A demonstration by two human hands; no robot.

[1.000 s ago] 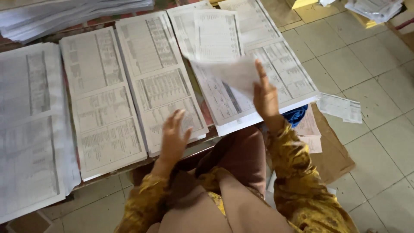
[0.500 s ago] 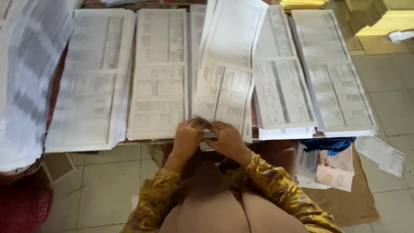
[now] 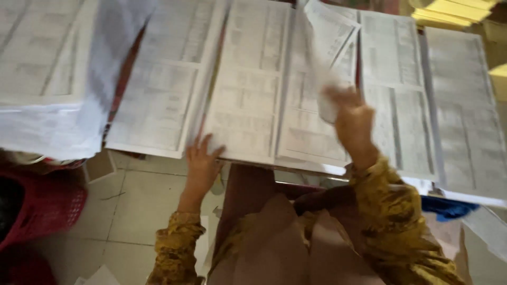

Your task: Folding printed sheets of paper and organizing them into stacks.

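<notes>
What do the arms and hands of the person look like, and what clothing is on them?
Both arms wear long sleeves of mustard-yellow cloth with a darker mottled pattern, ending at the wrists. The left hand and right hand are bare, without gloves; the blur hides any rings.

Paper-sorting workroom: printed sheet stacks (image 3: 248, 84) cover table, tiled floor (image 3: 132, 206).

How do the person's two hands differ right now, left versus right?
The left hand rests flat on the near edge of a printed sheet stack; the right hand is raised and blurred, gripping a loose sheet that curls upward. The left hand looks sharp and empty. Both wear mustard patterned sleeves.
</notes>
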